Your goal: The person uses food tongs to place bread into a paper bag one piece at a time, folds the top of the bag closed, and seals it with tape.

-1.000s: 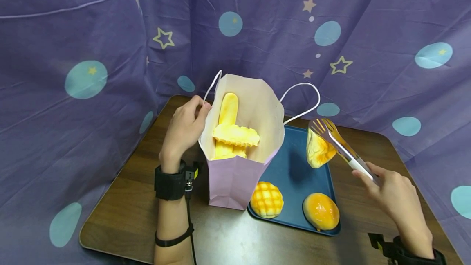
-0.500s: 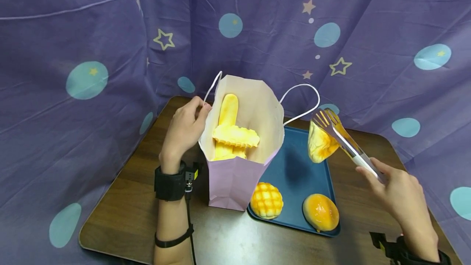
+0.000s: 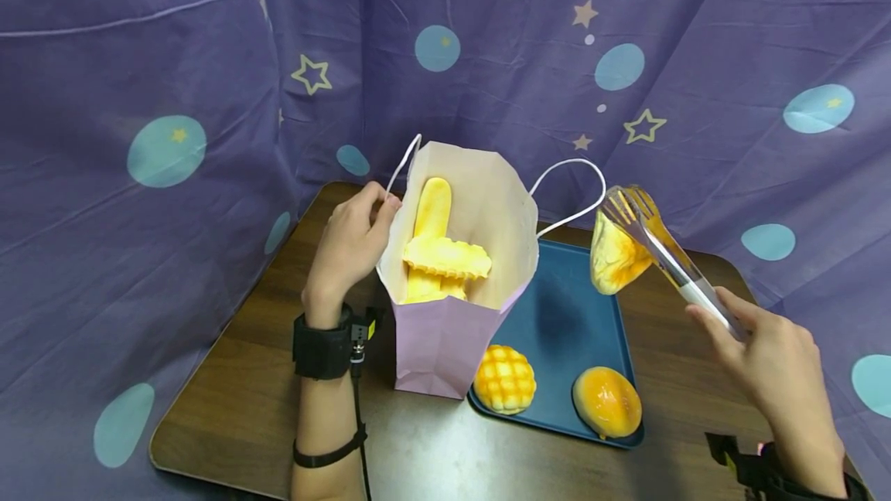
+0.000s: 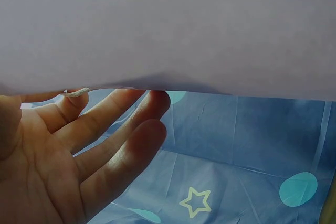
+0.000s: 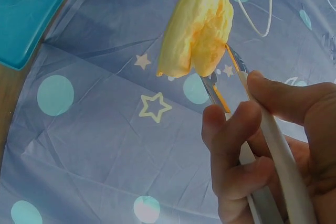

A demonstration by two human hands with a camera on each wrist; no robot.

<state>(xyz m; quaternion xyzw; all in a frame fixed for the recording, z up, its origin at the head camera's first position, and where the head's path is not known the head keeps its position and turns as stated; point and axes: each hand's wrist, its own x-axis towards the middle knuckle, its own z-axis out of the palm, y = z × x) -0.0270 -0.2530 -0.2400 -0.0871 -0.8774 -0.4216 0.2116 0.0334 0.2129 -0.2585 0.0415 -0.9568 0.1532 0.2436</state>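
In the head view my left hand point(image 3: 351, 242) pinches the left rim of a lilac paper bag point(image 3: 438, 346) beside its white cord handle point(image 3: 402, 165). The left wrist view shows the other fingers point(image 4: 123, 156) loosely extended below the paper. Several long yellow breads point(image 3: 445, 255) lie inside the bag. My right hand point(image 3: 773, 362) grips metal tongs point(image 3: 678, 265) with pale grips. Between the tongs' tips hangs a folded, golden-browned bread point(image 5: 197, 30), raised over the far right of the blue tray point(image 3: 557, 308).
A grid-topped bun point(image 3: 504, 379) sits at the tray's near left corner, partly beside the bag. Near the right corner lies a round glazed bun point(image 3: 607, 402). A purple patterned curtain point(image 3: 487, 91) hangs behind the wooden table point(image 3: 230, 400).
My right hand has lifted the tongs and bread upward and slightly right, toward the tray's far edge. The left hand and the bag have stayed put.
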